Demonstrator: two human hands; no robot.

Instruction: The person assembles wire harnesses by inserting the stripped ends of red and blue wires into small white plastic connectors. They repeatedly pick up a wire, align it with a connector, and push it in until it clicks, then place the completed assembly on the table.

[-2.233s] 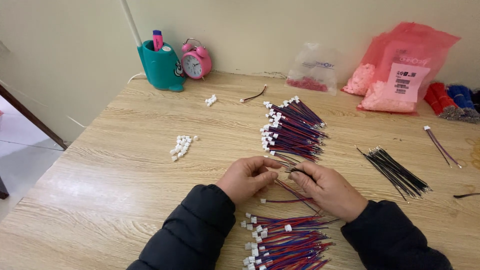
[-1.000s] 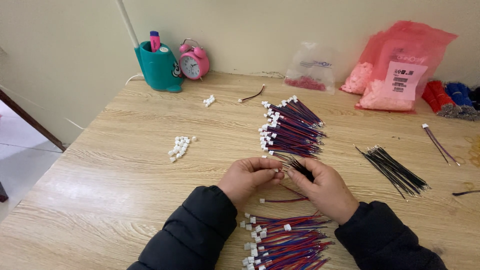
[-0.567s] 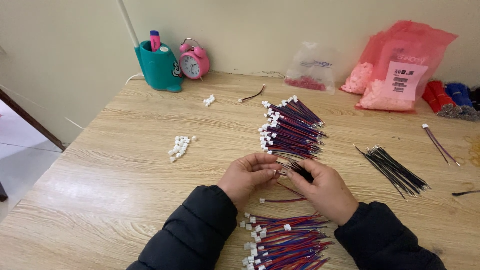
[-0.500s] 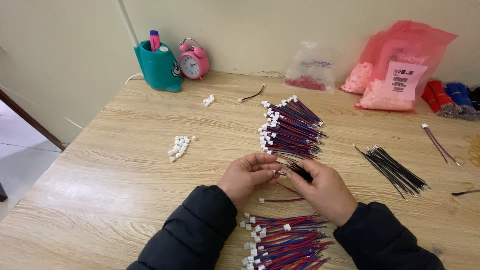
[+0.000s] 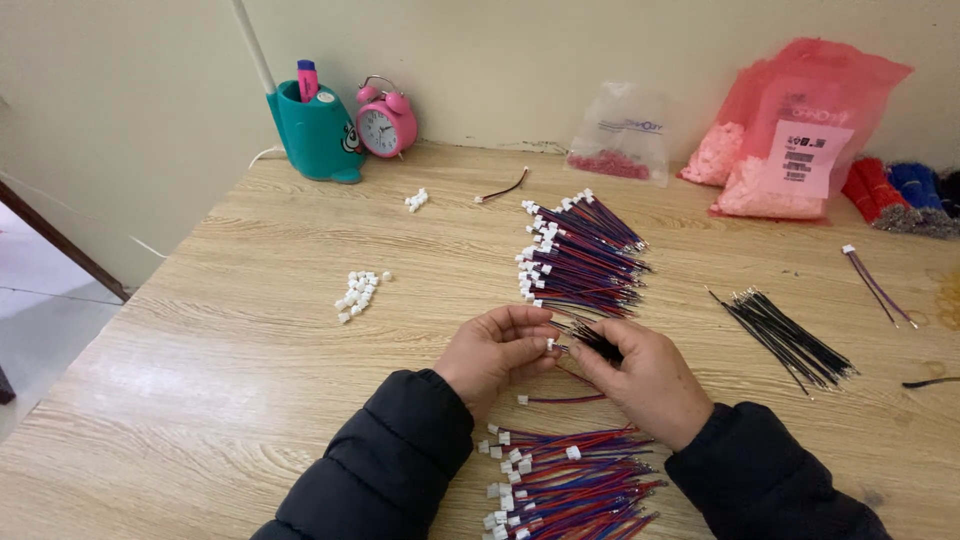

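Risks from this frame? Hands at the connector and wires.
1. The left hand pinches a tiny white connector at its fingertips only; it may slip from that grip.
2. The right hand holds a bunch of black wires; a neighbouring strand might snag.
3. The finished bundle lies right under both sleeves near the table edge; a forearm could scatter it.

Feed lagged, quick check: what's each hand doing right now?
Left hand: pinched shut on a small white connector.
Right hand: closed on a bunch of black wires.
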